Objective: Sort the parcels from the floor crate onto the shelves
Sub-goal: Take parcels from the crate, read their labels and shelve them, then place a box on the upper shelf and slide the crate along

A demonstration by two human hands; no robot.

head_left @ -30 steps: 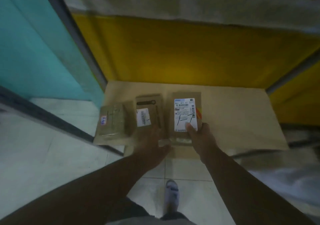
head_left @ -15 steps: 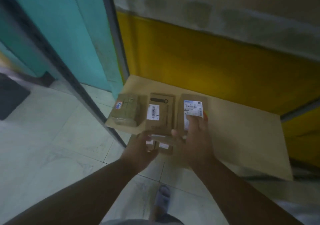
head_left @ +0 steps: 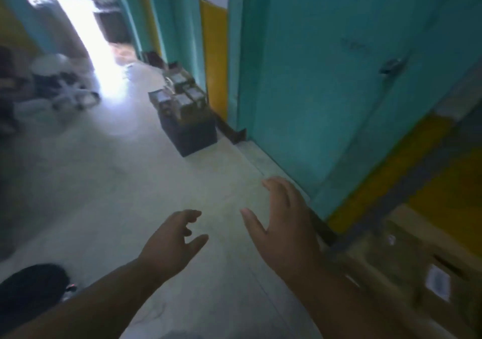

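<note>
Pale, smooth floor tiles [head_left: 135,171] stretch ahead toward a bright doorway at the top left, where the light washes out the detail. Along the right side runs a teal painted wall [head_left: 326,78] with yellow panels below and beside it.

Against that wall, well ahead of the person, stands the dark, box-shaped floor crate [head_left: 194,132]. It is filled to the top with small brown cardboard parcels [head_left: 180,91], several showing pale labels; they rise above its rim.

At the lower right edge, a tan cardboard-covered shelf [head_left: 407,255] carries a flat brown parcel with a white label [head_left: 438,282], blurred and partly cut off by the frame.

Both bare hands hang in the air over the floor, holding nothing. The left hand [head_left: 172,242] has its fingers loosely curled and slightly parted, thumb out to the side. The right hand [head_left: 284,224] is flatter, its fingers nearly straight and close together, thumb spread wide toward the left hand. The two hands are near each other but apart, and both are well away from the crate.

A dark rounded shape [head_left: 31,286] sits at the lower left edge, too blurred to identify. A jumble of pale and dark objects [head_left: 60,88] lies on the floor at the far left.
</note>
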